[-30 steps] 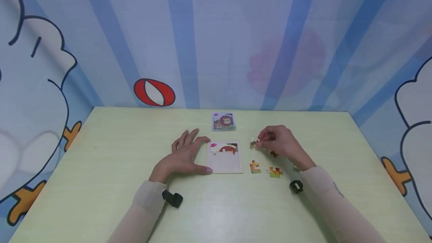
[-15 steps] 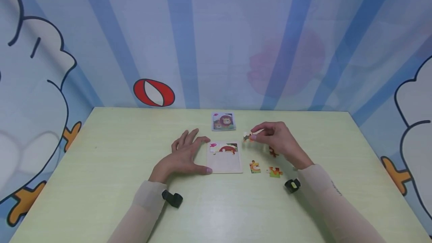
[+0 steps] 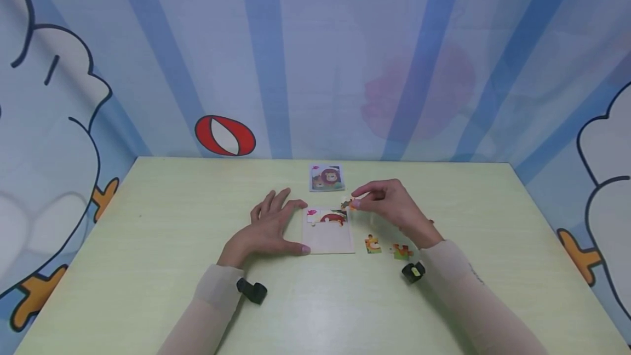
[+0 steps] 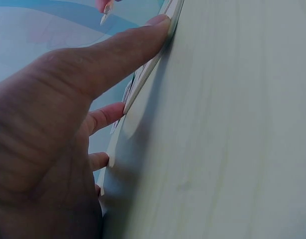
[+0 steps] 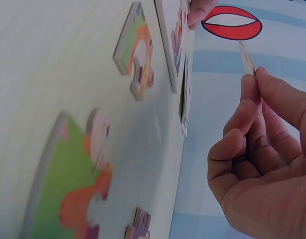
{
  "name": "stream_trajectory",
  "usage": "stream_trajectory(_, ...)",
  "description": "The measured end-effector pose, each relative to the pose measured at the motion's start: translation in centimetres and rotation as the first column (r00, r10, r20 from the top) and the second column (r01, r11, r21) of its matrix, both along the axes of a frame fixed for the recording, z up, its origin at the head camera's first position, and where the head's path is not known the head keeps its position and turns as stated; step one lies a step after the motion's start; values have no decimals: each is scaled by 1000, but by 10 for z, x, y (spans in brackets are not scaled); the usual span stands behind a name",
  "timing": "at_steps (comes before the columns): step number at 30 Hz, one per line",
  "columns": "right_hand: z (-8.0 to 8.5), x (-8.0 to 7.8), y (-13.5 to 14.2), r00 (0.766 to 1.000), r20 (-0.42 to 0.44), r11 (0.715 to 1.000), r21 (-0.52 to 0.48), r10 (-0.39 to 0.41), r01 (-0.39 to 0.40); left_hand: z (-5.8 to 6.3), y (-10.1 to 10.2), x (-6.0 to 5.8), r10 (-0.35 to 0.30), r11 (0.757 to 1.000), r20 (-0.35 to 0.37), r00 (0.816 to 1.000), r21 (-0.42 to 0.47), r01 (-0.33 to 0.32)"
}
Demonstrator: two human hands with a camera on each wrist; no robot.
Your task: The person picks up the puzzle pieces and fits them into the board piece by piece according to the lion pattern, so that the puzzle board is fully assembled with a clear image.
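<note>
My right hand pinches a jigsaw piece between thumb and forefinger. That piece is raised above the table near the upper right corner of a white puzzle board; the right wrist view shows it edge-on. Along the board's top lies a row of fitted pieces with a pink flower and a reddish-brown mane. With fingers spread, my left hand rests at the board's left edge, thumb at the lower corner and forefinger at the upper one. In the left wrist view, the thumb touches the board's side.
Loose jigsaw pieces lie right of the board, one orange and yellow, another orange and green. A dark piece shows low in the right wrist view. Behind the board lies a lion picture card. A printed curtain hangs behind the table.
My right hand has lifted the jigsaw piece from right of the board and carried it left to the board's upper right corner. The left hand keeps its place.
</note>
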State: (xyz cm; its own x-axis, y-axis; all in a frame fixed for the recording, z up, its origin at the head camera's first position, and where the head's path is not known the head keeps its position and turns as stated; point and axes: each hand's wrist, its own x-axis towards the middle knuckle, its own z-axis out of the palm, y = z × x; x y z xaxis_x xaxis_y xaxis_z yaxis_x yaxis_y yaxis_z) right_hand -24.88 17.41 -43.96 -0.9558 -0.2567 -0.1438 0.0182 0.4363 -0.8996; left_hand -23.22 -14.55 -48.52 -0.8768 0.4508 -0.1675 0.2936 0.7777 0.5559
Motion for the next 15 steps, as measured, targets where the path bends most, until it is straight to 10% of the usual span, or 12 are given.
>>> stream_trajectory(15, -1, 5, -32, 996, 86, 1000, 11, 25, -26, -4, 0, -2, 9, 1000, 8, 1000, 3, -9)
